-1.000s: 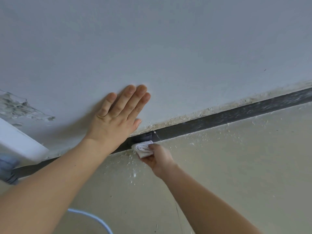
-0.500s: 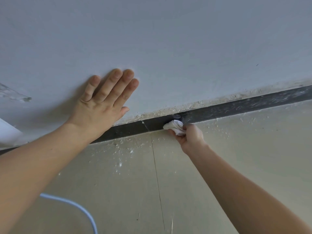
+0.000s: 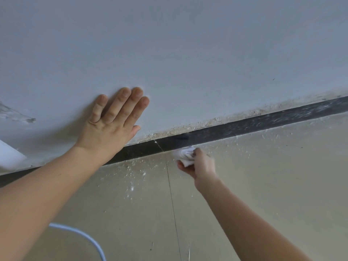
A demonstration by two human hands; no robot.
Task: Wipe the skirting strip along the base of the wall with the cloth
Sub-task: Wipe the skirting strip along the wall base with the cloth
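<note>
Skirting strip [image 3: 244,127], a flat dark band, is seen running from lower left to upper right of the frame, between the pale matte wall [image 3: 188,53] and the beige floor [image 3: 263,176]; its right part is streaked with whitish dust. Crumbled plaster debris [image 3: 135,172] is scattered beside it. A crumpled white cloth [image 3: 183,156] is clenched in the right hand [image 3: 199,164] and pressed at the strip's lower edge. The left hand [image 3: 111,125] is laid flat on the wall, fingers spread, grasping nothing. A white cable [image 3: 84,236] curves at lower left.
</note>
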